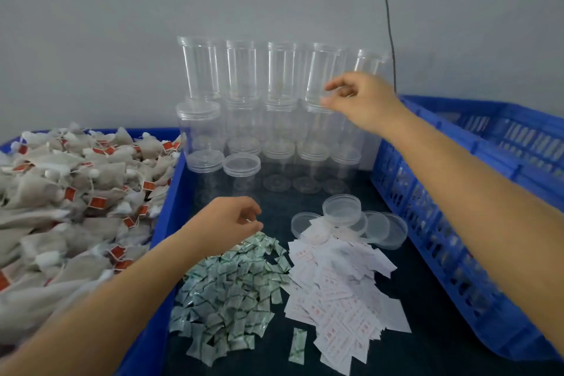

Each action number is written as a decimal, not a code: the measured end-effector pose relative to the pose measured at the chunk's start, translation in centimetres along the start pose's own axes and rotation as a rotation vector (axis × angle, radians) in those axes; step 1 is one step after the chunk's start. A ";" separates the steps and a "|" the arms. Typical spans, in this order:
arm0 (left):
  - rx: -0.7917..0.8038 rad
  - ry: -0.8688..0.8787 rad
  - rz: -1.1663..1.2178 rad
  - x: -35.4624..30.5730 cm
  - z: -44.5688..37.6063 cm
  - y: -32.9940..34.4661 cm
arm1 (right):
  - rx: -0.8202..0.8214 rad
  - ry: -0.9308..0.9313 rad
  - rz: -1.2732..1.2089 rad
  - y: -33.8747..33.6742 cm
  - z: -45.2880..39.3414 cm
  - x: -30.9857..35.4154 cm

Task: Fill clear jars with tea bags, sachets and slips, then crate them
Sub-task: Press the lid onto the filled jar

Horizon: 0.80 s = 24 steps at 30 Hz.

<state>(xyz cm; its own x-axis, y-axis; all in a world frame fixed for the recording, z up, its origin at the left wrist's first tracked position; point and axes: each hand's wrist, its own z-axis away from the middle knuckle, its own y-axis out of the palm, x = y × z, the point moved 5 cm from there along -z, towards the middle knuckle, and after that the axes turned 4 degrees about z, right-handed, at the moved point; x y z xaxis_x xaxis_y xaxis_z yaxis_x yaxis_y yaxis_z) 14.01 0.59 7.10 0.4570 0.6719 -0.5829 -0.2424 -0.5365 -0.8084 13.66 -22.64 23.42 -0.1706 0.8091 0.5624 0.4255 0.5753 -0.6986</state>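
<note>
2 hands are out over the dark tabletop (421, 299). Our right hand (363, 101) reaches up to the stack of clear jars (241, 107) against the grey wall (122, 24), with thumb and forefinger pinched on the lower rim of an inverted jar (320, 76) in the upper row, fourth from the left. Our left hand (225, 223) hangs low at the far edge of the heap of green-printed sachets (232, 293), its fingers loosely curled; we cannot tell whether they hold a sachet. 1 sachet (297, 345) lies apart from the heap, nearer to us. White slips printed in red (338, 293) are spread just right of the sachets, and 5 or so clear lids (351, 220) lie at their far end, some overlapping. Tea bags with red tags (61, 207) fill the blue bin (171, 207) on the left. On the right stands a blue slotted crate (427, 223). A thin black cord (387, 18) hangs down the wall.
</note>
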 end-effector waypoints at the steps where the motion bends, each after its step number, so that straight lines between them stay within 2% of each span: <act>1: -0.017 -0.029 0.038 0.7 0.0 0.0 | 0.056 0.000 -0.002 2.5 -0.5 0.3; 5: -0.066 -0.104 0.130 2.8 -0.2 -0.3 | 0.284 0.042 0.032 12.3 -1.8 0.4; 10: -0.062 -0.104 0.144 3.4 -0.4 0.2 | 0.406 0.064 0.123 20.9 -2.8 -0.7; 16: -0.059 -0.107 0.155 3.8 -1.0 0.8 | 0.346 0.109 0.202 24.4 -4.0 -2.7; 24: -0.085 -0.098 0.167 3.6 -1.5 0.9 | 0.290 0.133 0.151 25.6 -4.5 -3.5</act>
<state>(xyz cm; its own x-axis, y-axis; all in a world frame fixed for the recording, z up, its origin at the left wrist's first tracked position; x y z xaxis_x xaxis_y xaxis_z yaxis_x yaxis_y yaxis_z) 16.69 1.75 4.36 0.3296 0.6142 -0.7170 -0.2329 -0.6831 -0.6922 29.15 -11.26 5.55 0.0006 0.8760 0.4823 0.1638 0.4757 -0.8642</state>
